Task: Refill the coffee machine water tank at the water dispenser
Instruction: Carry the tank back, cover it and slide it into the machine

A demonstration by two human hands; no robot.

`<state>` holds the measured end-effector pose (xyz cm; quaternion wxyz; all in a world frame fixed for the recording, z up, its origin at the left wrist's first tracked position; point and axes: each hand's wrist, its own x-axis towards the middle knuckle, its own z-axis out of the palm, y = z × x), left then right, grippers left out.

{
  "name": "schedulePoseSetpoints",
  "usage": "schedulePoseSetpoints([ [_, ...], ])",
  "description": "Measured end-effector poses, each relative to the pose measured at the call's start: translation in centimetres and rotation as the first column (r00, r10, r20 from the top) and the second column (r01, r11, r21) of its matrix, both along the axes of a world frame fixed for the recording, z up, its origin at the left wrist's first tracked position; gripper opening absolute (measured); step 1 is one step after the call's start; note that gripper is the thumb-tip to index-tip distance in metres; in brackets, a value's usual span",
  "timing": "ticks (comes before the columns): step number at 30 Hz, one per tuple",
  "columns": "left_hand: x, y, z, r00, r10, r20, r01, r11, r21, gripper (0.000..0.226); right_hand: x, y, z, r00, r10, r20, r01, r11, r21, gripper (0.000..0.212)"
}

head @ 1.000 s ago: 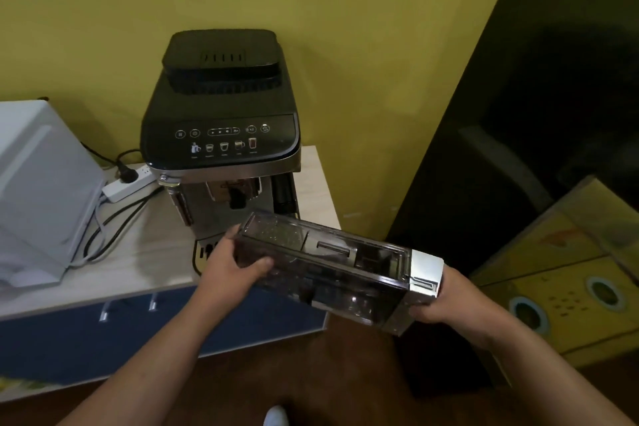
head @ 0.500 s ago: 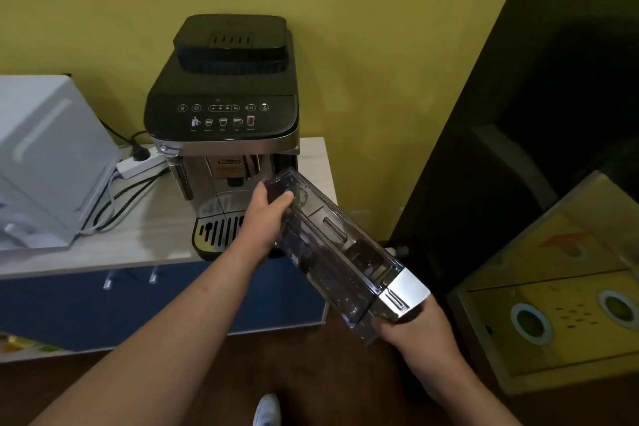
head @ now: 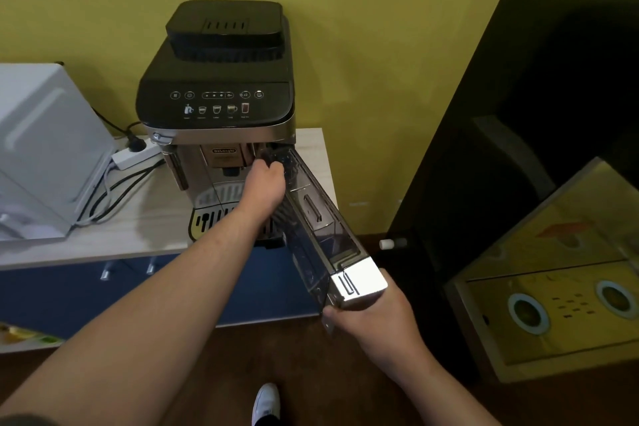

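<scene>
Now both hands hold the tank (head: 313,218), a long clear box with a silver front cap, at the right front corner of the coffee machine (head: 221,107). The left hand (head: 268,180) is wrapped around the tank's far end, right against the machine's front, fingers curled over the top edge. The right hand (head: 375,313) is clamped on the near end, under and behind the silver cap, thumb on the left side. The tank runs at a slant from the machine down toward the person, its far end higher. Whether that end has entered the machine I cannot tell. The machine stands on a pale counter (head: 103,238) over blue drawers, against a yellow wall, with a power strip (head: 133,154) and a white appliance (head: 41,155) to its left.
</scene>
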<state>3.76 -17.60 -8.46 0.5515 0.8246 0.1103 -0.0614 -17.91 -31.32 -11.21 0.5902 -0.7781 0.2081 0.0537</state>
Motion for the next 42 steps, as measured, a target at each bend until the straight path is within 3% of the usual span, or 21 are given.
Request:
schedulePoseSetpoints([
  [3,0.4,-0.3,0.1,1.000,0.010,0.013,-0.010,1.000,0.004,0.021,0.1,0.7,-0.3,1.000,0.023,-0.007,-0.023,0.999,0.025,0.060],
  [12,1.8,0.0,0.4,1.000,0.006,-0.026,-0.007,0.998,-0.057,0.020,1.5,1.3,-0.8,0.996,0.087,0.003,-0.088,0.995,0.048,0.066],
  [23,2.2,1.0,1.1,0.986,0.056,-0.155,-0.104,0.943,-0.316,0.028,1.9,5.6,-1.5,0.994,0.091,0.060,-0.094,0.994,0.057,0.084],
  [27,2.2,1.1,1.3,0.986,0.063,-0.158,-0.097,0.970,-0.223,0.017,2.2,6.9,-1.8,0.994,0.075,0.080,-0.080,0.995,0.055,0.100],
  [33,1.4,1.1,2.2,0.985,-0.049,-0.167,0.015,0.980,-0.201,0.029,2.6,7.7,-2.1,0.995,0.055,0.088,-0.060,0.997,0.055,0.101],
  [37,0.1,1.5,1.3,0.987,-0.085,-0.139,0.069,0.991,-0.112,0.025,2.6,7.8,-2.0,0.992,0.066,0.103,-0.070,0.997,0.028,0.098],
  [42,0.2,1.2,1.6,0.984,-0.059,-0.165,0.026,0.980,-0.196,0.023,2.9,7.4,-0.8,0.991,0.069,0.112,-0.071,0.997,0.016,0.081],
])
